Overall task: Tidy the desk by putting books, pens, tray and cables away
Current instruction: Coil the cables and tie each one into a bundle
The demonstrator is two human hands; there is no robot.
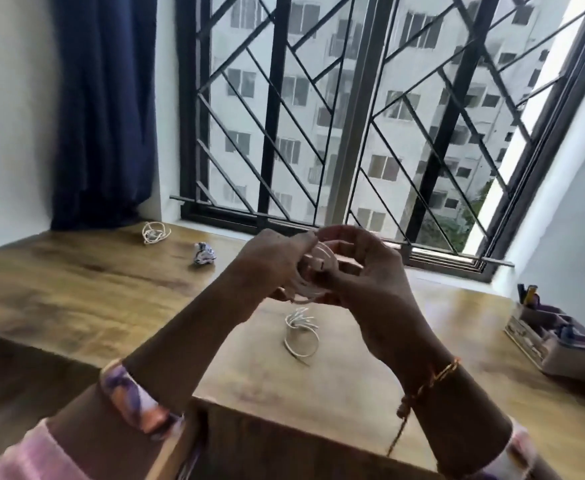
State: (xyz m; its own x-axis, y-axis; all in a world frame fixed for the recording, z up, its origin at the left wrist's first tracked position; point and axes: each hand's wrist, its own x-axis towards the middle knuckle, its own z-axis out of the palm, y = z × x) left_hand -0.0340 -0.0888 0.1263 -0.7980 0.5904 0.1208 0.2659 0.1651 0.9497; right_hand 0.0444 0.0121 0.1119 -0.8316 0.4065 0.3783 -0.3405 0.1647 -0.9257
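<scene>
- Head view looks down over a wooden table (86, 289) set against a barred window (353, 116), with a dark blue curtain (100, 109) hanging at the left.
- Both hands are raised above the table middle, close together: the left hand (270, 268) and the right hand (370, 271) each have a grip curled round a coiled white cable (313, 275), fingers pinching its loops between them.
- Directly below the hands, a second white cable bundle (301, 332) lies on the table, partly coiled, its loose ends sticking up.
- A third tangled white cable (154, 233) sits far back on the left, near the curtain's foot.
- Between that cable and the hands lies a small crumpled wad (204, 253), white with purple marks; what it is cannot be told.
- At the right edge stands a desk tray (561, 344) with several compartments; pens (528, 296) stand upright in its far end, and other contents are too blurred to name.
- No readable writing shows anywhere.
- A gold bracelet (436, 375) circles the right wrist.
</scene>
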